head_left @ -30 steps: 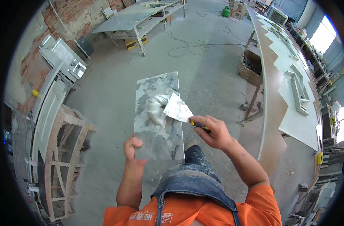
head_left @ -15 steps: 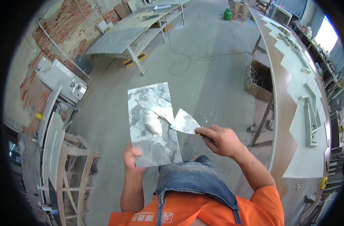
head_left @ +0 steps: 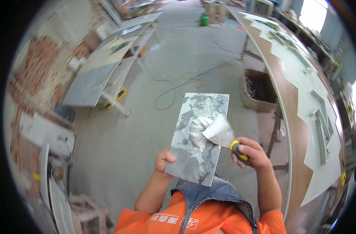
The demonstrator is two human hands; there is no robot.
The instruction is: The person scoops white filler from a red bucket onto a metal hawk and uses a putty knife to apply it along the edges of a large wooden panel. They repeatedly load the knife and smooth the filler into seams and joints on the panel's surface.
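Open concrete floor (head_left: 131,128) is seen left of the held board (head_left: 199,136), crossed only by a loose cable (head_left: 178,84). To the right, passage is narrowed by a long workbench (head_left: 302,117) and a rubble-filled box (head_left: 260,89) set beside it

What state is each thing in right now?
Board: held flat, smeared with grey patches.
Putty: soft white heap on the board.
Scraper: blade coated, touching the putty.
Left hand: gripping the board's edge.
Right hand: closed on the scraper's handle.
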